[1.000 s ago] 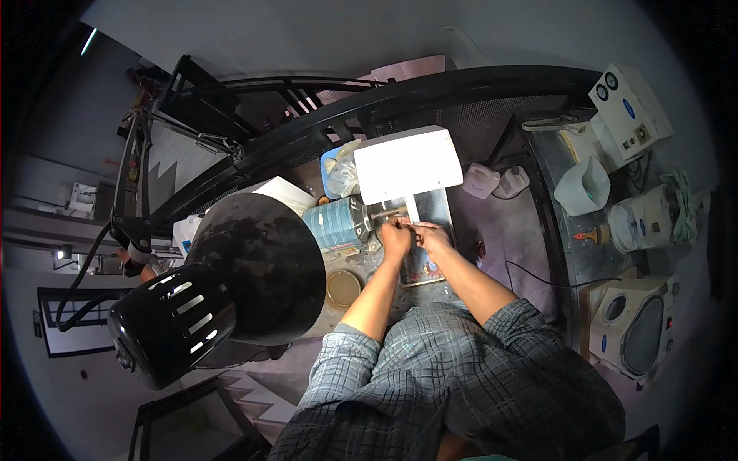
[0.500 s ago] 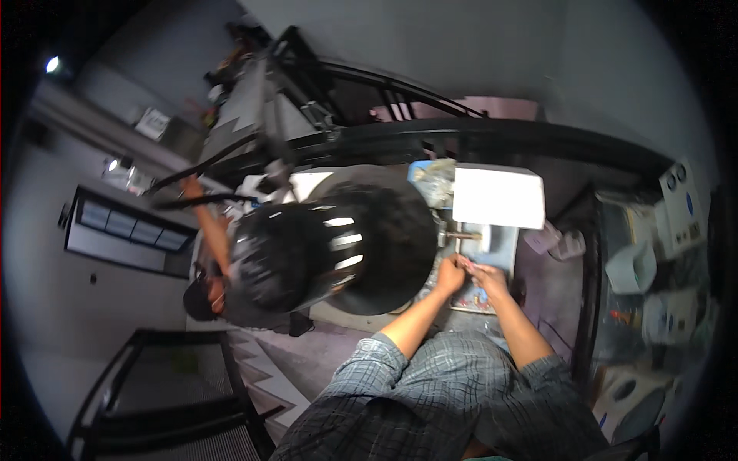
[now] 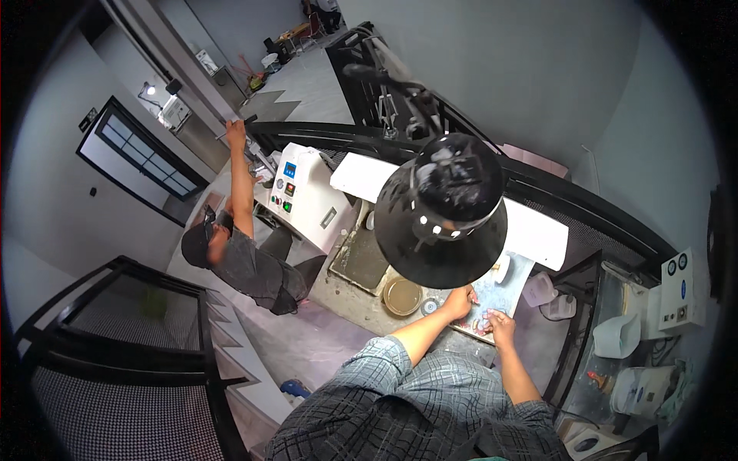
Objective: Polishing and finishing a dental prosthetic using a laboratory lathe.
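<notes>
A: Hands?
B: Both down on the pale blue mat (image 3: pixel 503 288), close together on the bench (image 3: pixel 338 296). Left hand (image 3: pixel 460 302) at the mat's near-left edge, right hand (image 3: pixel 500 326) just beside it, nearer the body.

A: Between them?
B: Something small and pinkish (image 3: pixel 483 324), lying on the mat's near edge. Too small to name.

A: Relative to the fingers?
B: Right at the tips of the right hand, touching or nearly so. Just below and right of the left hand's fingers. Can't tell whether pinched or only pressed.

A: Fingers themselves?
B: Curled downward on both hands, bunched rather than spread. Can't tell the exact grip on either.

A: Around them?
B: Black lamp shade (image 3: pixel 442 211) hanging over the bench, covering the far part of the mat. Round tan dish (image 3: pixel 403 296) left of the left hand, small round cap (image 3: pixel 430 306) between dish and hand. Grey tray (image 3: pixel 361 257) beyond the dish. White machine (image 3: pixel 307 196) with coloured buttons further left. White jug (image 3: pixel 617 336) well off to the right.

A: Anyone else?
B: A second person (image 3: pixel 242 257) at far left, one arm raised to a rail, well apart from these hands.
</notes>
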The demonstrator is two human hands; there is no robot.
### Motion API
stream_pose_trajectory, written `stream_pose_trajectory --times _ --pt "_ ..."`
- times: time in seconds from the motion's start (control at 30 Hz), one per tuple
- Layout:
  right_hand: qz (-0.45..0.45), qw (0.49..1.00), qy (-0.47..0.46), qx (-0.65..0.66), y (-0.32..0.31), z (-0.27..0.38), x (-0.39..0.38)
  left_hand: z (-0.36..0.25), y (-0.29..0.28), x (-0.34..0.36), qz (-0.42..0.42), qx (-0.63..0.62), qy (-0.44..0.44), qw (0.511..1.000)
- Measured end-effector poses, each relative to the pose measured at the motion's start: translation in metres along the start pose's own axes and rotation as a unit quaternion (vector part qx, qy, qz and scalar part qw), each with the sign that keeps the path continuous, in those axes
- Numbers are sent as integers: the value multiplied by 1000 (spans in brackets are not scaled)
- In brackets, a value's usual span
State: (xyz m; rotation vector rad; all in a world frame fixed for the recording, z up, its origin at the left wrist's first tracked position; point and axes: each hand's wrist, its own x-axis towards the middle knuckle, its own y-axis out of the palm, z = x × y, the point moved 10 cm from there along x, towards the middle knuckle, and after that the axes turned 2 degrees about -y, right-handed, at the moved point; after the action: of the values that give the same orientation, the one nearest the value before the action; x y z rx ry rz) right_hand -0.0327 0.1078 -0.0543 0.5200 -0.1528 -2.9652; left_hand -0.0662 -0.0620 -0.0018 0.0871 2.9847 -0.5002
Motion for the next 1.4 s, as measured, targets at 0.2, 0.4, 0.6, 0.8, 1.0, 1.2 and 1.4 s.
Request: stream_pose_trajectory --times 0.2,0.4,0.6,0.8,1.0,1.2,1.4 --pt "17 998 -18 -61 3 5 -1 1 -1 -3 -18 11 21 1000" --pt "20 997 -18 -66 3 4 -4 4 4 -3 -6 41 21 999" --pt "18 997 -25 -77 4 7 -6 8 7 -3 1 65 -2 998" --pt "15 997 -25 -73 5 8 -8 3 4 -3 -2 58 7 998" --pt "16 995 -31 -93 3 9 -9 5 9 -4 35 48 -54 997" --pt "12 997 -25 -73 3 5 -9 6 12 5 44 91 17 995" --pt "8 998 -21 -52 0 -2 -7 5 15 5 34 115 21 993"
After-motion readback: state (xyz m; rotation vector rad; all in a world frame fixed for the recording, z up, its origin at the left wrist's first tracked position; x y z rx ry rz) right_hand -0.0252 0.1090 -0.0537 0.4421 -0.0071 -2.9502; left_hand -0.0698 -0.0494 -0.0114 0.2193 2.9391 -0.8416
